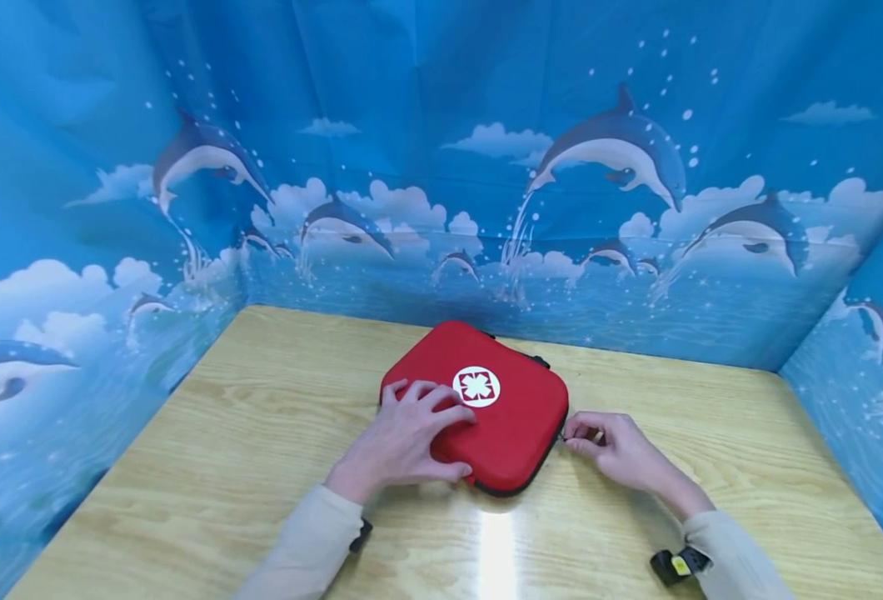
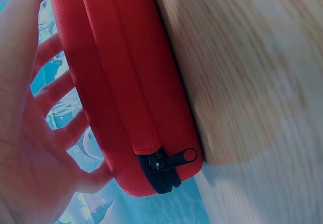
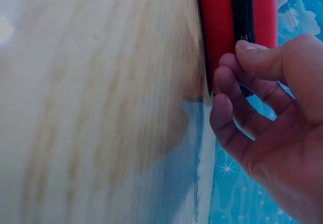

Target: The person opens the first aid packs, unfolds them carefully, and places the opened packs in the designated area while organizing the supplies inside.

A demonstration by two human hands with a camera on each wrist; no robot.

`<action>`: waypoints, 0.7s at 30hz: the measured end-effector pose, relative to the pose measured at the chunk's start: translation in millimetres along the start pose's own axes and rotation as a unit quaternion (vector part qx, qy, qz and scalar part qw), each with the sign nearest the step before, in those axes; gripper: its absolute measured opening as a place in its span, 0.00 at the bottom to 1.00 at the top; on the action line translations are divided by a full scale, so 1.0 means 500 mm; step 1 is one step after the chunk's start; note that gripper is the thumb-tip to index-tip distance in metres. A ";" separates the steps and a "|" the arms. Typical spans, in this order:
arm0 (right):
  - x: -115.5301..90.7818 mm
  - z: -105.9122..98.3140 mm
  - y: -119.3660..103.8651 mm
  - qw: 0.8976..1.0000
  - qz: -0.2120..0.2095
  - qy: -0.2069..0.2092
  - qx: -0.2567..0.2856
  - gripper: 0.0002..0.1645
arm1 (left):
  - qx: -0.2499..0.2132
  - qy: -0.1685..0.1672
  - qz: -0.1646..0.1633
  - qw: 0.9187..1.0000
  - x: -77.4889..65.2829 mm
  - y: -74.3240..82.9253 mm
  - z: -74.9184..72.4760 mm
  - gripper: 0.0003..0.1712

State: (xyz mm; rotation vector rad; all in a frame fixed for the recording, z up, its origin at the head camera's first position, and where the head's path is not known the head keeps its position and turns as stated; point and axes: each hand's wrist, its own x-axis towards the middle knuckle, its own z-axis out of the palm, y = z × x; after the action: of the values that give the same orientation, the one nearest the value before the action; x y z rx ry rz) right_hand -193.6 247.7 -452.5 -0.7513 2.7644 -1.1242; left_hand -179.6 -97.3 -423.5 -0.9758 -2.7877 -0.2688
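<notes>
A red zippered case (image 1: 520,400) with a white round emblem (image 1: 476,387) lies flat on the wooden table, turned at an angle. Across its lid and near edge rests my left hand (image 1: 407,437), fingers spread and slightly bent. One black zipper pull (image 2: 181,158) hangs free at a case corner in the left wrist view. At the case's right side, my right hand (image 1: 617,450) pinches a second zipper pull between thumb and index finger, mostly hidden by the fingertips. The black zipper (image 3: 242,7) runs up from the thumb along the red side wall, its teeth together there.
Light wood table (image 1: 261,400) surrounds the case on all sides. A blue curtain (image 1: 411,167) printed with dolphins hangs behind the table and along both sides. Black straps with small devices (image 1: 679,565) sit at the wrists. Glare falls on the table in front.
</notes>
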 end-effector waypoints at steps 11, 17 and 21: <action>-0.010 0.003 -0.018 1.000 -0.019 -0.014 0.004 0.07 | -0.002 -0.003 -0.003 1.000 0.000 0.001 0.002 0.38; -0.016 0.006 -0.030 1.000 -0.022 -0.015 -0.012 0.07 | -0.001 0.002 -0.002 1.000 0.000 0.000 0.003 0.37; -0.019 0.013 -0.032 0.999 -0.038 -0.019 -0.001 0.06 | -0.001 0.002 -0.002 1.000 0.000 0.000 0.003 0.37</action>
State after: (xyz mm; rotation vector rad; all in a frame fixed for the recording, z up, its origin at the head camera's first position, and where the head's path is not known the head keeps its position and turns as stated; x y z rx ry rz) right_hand -177.3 238.2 -447.7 -0.8762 2.7266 -1.1086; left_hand -179.8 -96.8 -424.9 -0.9686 -2.7874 -0.2747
